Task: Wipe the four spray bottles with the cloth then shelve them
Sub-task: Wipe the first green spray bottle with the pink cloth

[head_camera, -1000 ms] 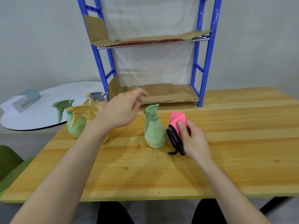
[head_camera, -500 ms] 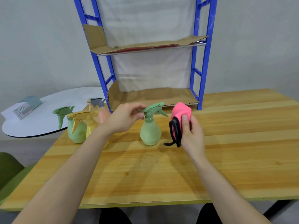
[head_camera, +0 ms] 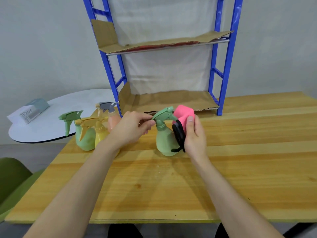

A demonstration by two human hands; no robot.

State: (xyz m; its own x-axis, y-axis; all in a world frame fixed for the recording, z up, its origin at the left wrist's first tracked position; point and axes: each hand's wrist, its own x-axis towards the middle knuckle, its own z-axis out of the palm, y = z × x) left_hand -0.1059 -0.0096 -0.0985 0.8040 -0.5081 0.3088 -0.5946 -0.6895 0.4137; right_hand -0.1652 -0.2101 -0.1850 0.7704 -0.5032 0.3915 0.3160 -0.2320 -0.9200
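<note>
**Operator:** Where did the unit being wiped stand?

**Technician:** The green spray bottle [head_camera: 164,141] stood on the bench [head_camera: 240,169], nearer the far edge and just in front of the lower shelf [head_camera: 171,100] of the blue rack [head_camera: 223,66]. The three other bottles [head_camera: 100,133] clustered toward the far left corner, well apart from it.

**Operator:** And the fingers?

**Technician:** The left hand [head_camera: 132,129] had its fingers [head_camera: 151,123] pinching the left end of the sprayer head. The right hand [head_camera: 193,134] gripped the pink cloth [head_camera: 184,115], thumb on top, and the cloth was pressed against the bottle's right flank.

**Operator:** Orientation?

**Technician:** The long axis was vertical, or close to it, with the base on the bench. The sprayer head ran crosswise, roughly along the far edge and rising to the right. The cloth hid the right end, so I could not tell which end carried the nozzle.

**Operator:** What was the recommended procedure for this step?

**Technician:** This is judgement only. Use the pinch on the head as the anchor — the bottle looked light and would likely skid or tip under sideways pressure. Stroke the cloth down the flank, then turn the bottle by its head to bring round the unwiped sides. Finish at the neck and stay off the trigger. None of the four bottles stood on the rack yet.
</note>
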